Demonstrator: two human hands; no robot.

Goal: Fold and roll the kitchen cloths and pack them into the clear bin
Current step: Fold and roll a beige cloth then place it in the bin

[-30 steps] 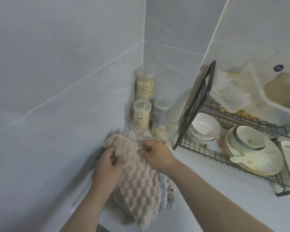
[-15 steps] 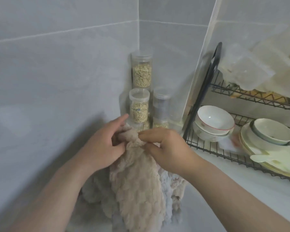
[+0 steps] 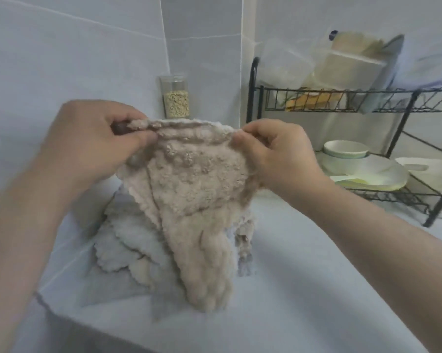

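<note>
Beige cloth (image 3: pixel 189 179) hung over the back corner of the counter (image 3: pixel 316 289), left hand (image 3: pixel 87 146) and right hand (image 3: pixel 281 154) each pinched its top edge, fluffy and bumpy, its tip lay on a soft grey pile (image 3: pixel 128 240), bare counter stretched to the front edge.

You are looking at a black wire dish rack (image 3: pixel 306 90) that is standing on the white countertop (image 3: pixel 304 289). On the rack's lower shelf a white bowl (image 3: pixel 346 149) is sitting on a stack of pale plates (image 3: pixel 372 171). Its upper shelf is carrying blurred plastic containers (image 3: pixel 352 64). Left of the rack, a clear jar (image 3: pixel 176 98) of pale grain is standing against the tiled wall (image 3: pixel 74 59).
</note>
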